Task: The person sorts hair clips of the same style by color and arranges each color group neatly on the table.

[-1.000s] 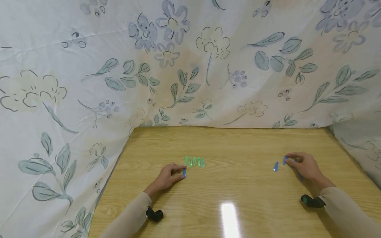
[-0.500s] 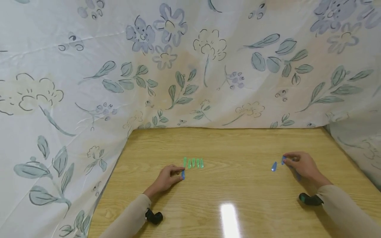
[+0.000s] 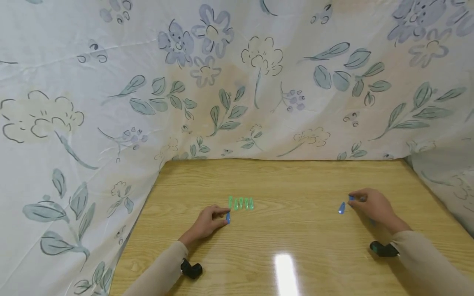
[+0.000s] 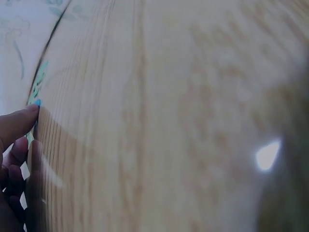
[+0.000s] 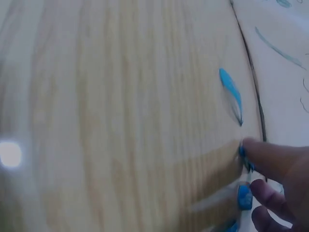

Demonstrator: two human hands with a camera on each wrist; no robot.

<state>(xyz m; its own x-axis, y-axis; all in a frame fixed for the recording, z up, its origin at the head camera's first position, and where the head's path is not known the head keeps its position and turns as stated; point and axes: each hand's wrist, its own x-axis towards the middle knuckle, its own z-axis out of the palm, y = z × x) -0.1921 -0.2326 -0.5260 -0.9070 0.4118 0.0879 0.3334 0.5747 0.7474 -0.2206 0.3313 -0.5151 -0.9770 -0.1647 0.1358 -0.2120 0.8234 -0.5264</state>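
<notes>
My left hand [image 3: 205, 224] pinches a blue snap hair clip [image 3: 228, 218] between thumb and index finger, close to the table. Just beyond it, several green snap hair clips [image 3: 241, 202] lie in a row; the clip in the fingers is near the row's left end. In the left wrist view only a blue tip [image 4: 37, 102] shows by the thumb. On the right side, my right hand [image 3: 377, 206] pinches another blue clip [image 3: 351, 198], mostly covered by the fingers. A loose blue clip [image 3: 341, 208] lies just left of those fingertips.
More blue clips [image 5: 245, 197] lie under the right hand, partly hidden by it. The wooden table [image 3: 289, 230] reaches back to a flowered cloth [image 3: 259, 123], which also hangs along the left and right sides. Black wrist cameras [image 3: 191, 269] sit on both wrists.
The right hand has moved slightly left with its blue clip, nearer the loose blue one. The left hand keeps its place by the green row.
</notes>
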